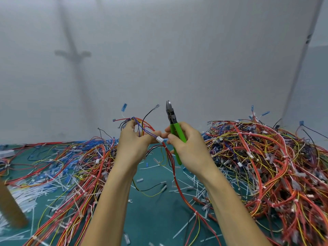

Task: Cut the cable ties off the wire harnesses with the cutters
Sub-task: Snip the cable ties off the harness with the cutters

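While left hand (132, 144) pinches wire harness (177, 185) aloft, tail trailing to surface (150, 219), right hand (188, 146) grips cutters (174, 128), blades parked upward clear of wires; probably searching out next cable tie (196, 213).

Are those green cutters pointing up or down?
Up. The cutters stand nearly upright in the right hand, blades above its fingers, green handles below. The left hand holds a wire harness.

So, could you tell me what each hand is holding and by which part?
The right hand grips the cutters by the green handles; the left hand holds a wire harness by its wires near the white connector.
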